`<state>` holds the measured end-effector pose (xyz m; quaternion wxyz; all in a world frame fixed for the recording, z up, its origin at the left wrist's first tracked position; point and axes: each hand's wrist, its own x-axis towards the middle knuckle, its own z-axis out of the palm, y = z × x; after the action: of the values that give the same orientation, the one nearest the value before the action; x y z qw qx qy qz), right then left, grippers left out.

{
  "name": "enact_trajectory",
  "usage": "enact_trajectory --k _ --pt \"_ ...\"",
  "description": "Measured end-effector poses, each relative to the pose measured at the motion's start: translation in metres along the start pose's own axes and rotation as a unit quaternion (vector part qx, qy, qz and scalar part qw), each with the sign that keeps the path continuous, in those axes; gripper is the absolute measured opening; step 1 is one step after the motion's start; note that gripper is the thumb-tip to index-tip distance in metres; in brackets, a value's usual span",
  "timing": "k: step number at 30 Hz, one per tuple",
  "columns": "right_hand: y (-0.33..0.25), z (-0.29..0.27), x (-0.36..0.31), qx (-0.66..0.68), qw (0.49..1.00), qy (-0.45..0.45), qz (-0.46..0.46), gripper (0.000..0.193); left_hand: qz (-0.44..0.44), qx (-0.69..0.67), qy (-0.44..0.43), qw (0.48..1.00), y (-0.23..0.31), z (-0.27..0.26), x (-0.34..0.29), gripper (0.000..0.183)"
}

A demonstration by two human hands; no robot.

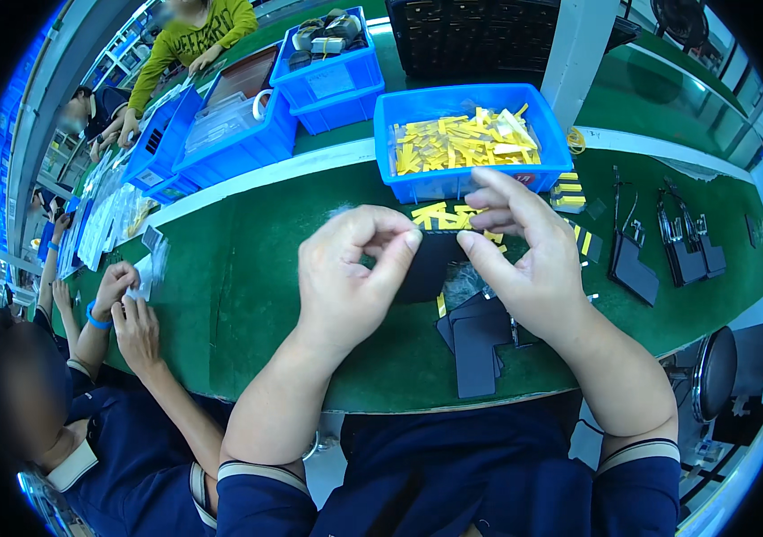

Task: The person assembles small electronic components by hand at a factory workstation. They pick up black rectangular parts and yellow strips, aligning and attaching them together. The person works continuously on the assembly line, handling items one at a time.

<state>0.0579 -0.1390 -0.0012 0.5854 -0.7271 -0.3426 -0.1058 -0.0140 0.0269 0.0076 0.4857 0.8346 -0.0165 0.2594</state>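
The left hand (345,277) and right hand (520,259) each pinch thumb to forefinger on the top edge of a thin dark sheet (430,264), held up just in front of the blue bin (471,183) of yellow strips (462,143). More dark sheets (475,345) lie further in front of the bin, on the green table (238,268). With so little of the edge gripped, the sheet could slip or crease if the two hands pull unevenly.
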Motion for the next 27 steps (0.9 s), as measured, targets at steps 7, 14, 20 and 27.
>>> enact_trajectory --k 7,14,20,27 --pt "0.003 -0.008 0.003 0.012 0.988 -0.145 0.045 0.011 0.17 0.162 -0.027 0.972 0.001 0.011 -0.001 0.01" --pt "-0.001 -0.01 0.003 0.086 0.987 -0.081 0.108 0.01 0.077 0.012 -0.01 0.997 0.001 0.014 -0.002 0.015" --pt "0.0 -0.009 0.002 0.071 0.991 -0.06 0.094 0.009 0.007 0.025 -0.056 0.998 0.005 0.004 0.002 0.012" --pt "-0.001 -0.012 0.003 0.06 0.992 -0.089 0.061 0.009 0.004 -0.01 -0.089 0.996 0.001 0.0 0.002 0.01"
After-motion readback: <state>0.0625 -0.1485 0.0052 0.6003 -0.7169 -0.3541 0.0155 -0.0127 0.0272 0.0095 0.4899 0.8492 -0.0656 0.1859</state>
